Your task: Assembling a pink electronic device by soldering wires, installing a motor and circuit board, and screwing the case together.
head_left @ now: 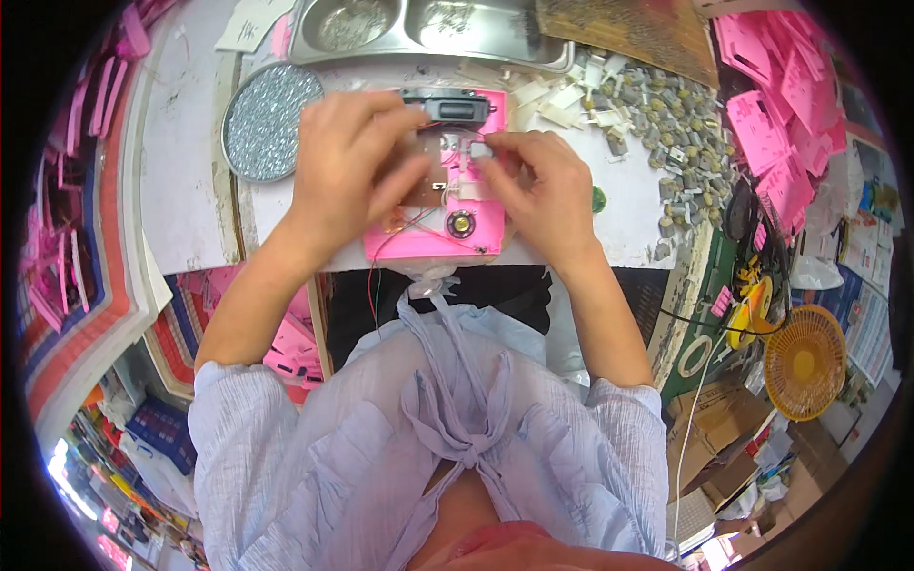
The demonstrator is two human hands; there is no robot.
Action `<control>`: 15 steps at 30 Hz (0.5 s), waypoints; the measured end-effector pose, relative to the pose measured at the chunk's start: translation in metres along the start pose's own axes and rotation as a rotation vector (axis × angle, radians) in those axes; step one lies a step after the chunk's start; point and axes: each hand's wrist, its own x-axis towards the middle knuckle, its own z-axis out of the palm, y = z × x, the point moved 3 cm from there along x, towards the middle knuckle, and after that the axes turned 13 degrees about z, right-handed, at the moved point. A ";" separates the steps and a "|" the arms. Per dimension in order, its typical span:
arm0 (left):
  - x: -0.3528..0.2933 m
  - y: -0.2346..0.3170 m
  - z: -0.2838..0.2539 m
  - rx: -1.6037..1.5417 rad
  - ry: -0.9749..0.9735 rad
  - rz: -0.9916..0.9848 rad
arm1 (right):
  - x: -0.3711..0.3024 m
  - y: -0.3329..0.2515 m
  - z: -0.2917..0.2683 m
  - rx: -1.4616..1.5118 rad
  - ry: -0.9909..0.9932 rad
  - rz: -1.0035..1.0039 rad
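A pink plastic housing lies in front of me on the white table. It carries a brown circuit board, a black part along its far edge and a round speaker near its close edge. Thin wires in red and green hang over the near side. My right hand pinches a small grey block between thumb and forefinger, above the housing's right half. Over the left side hovers my left hand, slightly blurred, its thumb and fingers apart with nothing visible between them.
A round tray of small silvery screws stands left of the housing. Many small grey blocks and white plastic pieces lie spread at right. Behind is a steel tray. Pink panels are piled far right, above an orange basket.
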 end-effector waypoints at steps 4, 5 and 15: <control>0.009 0.027 0.017 0.012 -0.183 0.161 | -0.013 0.020 -0.050 0.097 -0.017 0.169; 0.016 0.030 0.022 0.024 -0.224 0.176 | -0.014 0.029 -0.072 0.067 0.033 0.189; 0.013 0.038 0.037 0.071 -0.389 0.171 | 0.155 0.167 -0.293 -0.668 0.684 0.108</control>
